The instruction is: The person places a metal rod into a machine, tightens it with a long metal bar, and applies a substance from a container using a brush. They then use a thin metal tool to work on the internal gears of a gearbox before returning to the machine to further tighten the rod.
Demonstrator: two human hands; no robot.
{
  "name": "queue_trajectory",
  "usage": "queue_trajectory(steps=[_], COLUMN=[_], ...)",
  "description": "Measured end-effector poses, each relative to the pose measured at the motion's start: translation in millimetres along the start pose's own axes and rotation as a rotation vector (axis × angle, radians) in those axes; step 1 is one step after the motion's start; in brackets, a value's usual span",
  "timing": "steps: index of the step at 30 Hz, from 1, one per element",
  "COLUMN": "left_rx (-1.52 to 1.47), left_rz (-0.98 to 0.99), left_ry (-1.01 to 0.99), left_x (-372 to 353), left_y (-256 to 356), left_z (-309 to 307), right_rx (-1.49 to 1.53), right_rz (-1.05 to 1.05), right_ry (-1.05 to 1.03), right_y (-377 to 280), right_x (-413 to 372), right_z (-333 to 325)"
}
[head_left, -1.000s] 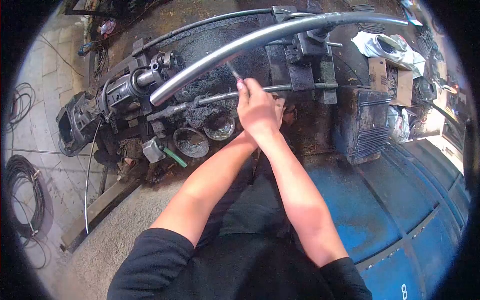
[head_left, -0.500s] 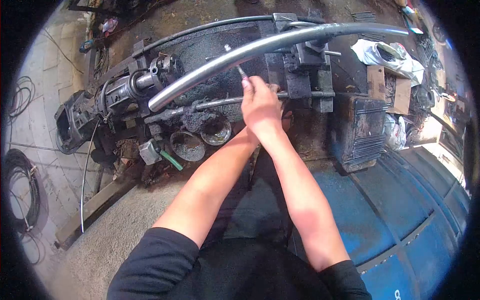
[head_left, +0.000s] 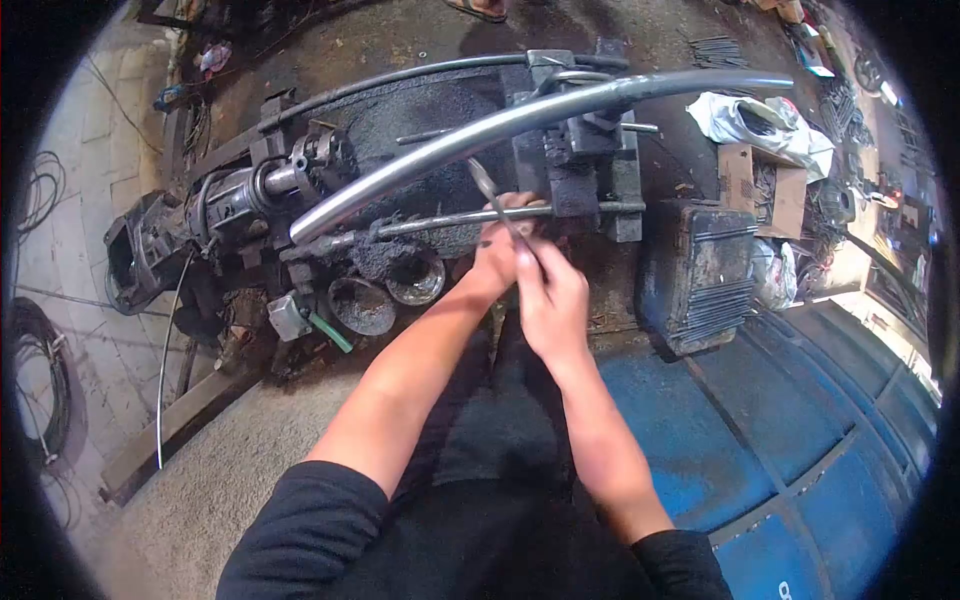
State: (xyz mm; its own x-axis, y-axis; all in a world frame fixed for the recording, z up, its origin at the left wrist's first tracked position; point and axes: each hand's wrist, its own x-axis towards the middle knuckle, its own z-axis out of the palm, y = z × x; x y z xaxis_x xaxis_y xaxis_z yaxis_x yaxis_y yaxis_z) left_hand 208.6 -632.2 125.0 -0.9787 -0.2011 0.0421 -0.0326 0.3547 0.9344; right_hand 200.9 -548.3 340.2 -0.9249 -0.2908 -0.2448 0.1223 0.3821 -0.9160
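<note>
My right hand (head_left: 556, 308) is closed round the lower end of a slim metal tool (head_left: 483, 180), whose tip points up and left below a long bent steel tube (head_left: 450, 147). My left hand (head_left: 497, 258) is just left of it, with dark smudges on its back. Its fingers are curled beside the machine's lower rod (head_left: 440, 222); what they hold is hidden. The tube lies across a greasy machine, over a dark clamp block (head_left: 575, 185) at the right. Two round metal cups (head_left: 362, 306) sit below the rod.
A ribbed, grimy metal box (head_left: 700, 275) stands right of the machine, beside a cardboard box (head_left: 765, 190) and white sack (head_left: 770, 130). Blue metal sheets (head_left: 720, 430) cover the lower right. Coiled cable (head_left: 40, 380) lies at left. Another person's sandalled foot (head_left: 480, 8) shows at top.
My right hand has moved down and right with the tool, uncovering my left hand. The view has shifted slightly, and a person's foot now shows at the top.
</note>
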Motion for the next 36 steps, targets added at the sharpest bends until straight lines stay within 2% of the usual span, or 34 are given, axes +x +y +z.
queue_trajectory(steps=[1,2,3,5,6,8,11,14,16,17,19,20,21,22,23,24,25,26,27,29,30,31,33,35,36], left_rx=[0.459,0.530,0.550,0.537,0.537,0.513,0.527,0.450,0.431,0.405,0.495,0.396,0.294,0.218,0.201,0.121,0.042,-0.069,-0.103,-0.032,0.002,0.034,-0.085,0.050,0.305], left_rz=[-0.067,0.094,0.153,0.052,0.053,0.024,-0.036,-0.056,-0.069,-0.088,-0.012,-0.162,-0.309,-0.259,-0.304,-0.338,-0.369,-0.418,-0.369,-0.350,-0.418,-0.485,-0.405,-0.451,-0.502], left_ry=[-0.022,0.010,0.032,-0.061,-0.062,-0.058,-0.052,-0.089,-0.087,-0.086,0.000,-0.053,-0.100,-0.021,-0.006,0.029,0.069,0.182,0.326,0.447,0.542,0.635,0.816,0.717,0.675], left_x=[-1,3,5,7,6,7,8,2,-4,-6,-10,-12,-14,-16,-19,-22,-27,-36,-41,-55,-60,-66,-85,-91,-104], left_y=[29,53,61,63,62,60,72,78,80,81,86,90,93,105,118,125,129,120,131,148,154,160,120,194,183], left_z=[-11,-26,-32,-36,-34,-30,-28,-23,-18,-14,-10,-8,-7,-9,-12,-16,-18,-17,-23,-45,-57,-70,-83,-136,-151], right_rx=[-0.023,-0.114,-0.205,-0.295,-0.257,-0.367,-0.570,-0.596,-0.739,-0.737,-0.968,-1.003,-1.003,-0.934,-0.867,-0.780,-0.654,-0.645,-0.633,-0.459,-0.438,-0.439,-0.362,-0.314,-0.291], right_rz=[0.051,-0.050,-0.150,-0.130,0.014,0.007,0.009,-0.040,0.037,0.022,-0.084,-0.073,-0.105,-0.139,-0.175,-0.123,-0.189,-0.279,-0.374,-0.332,-0.268,-0.319,-0.396,-0.565,-0.568], right_ry=[-0.005,0.061,0.125,0.146,0.166,0.136,0.060,0.114,-0.009,-0.008,-0.120,-0.142,-0.143,-0.188,-0.239,-0.258,-0.290,-0.305,-0.325,-0.508,-0.634,-0.681,-0.839,-0.863,-0.946], right_y=[9,32,61,92,121,131,128,104,102,105,108,101,89,75,62,42,36,31,24,-8,-30,-42,-63,-76,-92], right_x=[-16,-34,-50,-70,-83,-75,-38,4,20,25,35,35,33,30,27,25,22,18,18,18,18,19,15,9,6], right_z=[-18,-31,-41,-54,-54,-56,-50,-36,-35,-36,-36,-37,-39,-41,-42,-39,-36,-31,-24,-13,-8,2,23,53,68])
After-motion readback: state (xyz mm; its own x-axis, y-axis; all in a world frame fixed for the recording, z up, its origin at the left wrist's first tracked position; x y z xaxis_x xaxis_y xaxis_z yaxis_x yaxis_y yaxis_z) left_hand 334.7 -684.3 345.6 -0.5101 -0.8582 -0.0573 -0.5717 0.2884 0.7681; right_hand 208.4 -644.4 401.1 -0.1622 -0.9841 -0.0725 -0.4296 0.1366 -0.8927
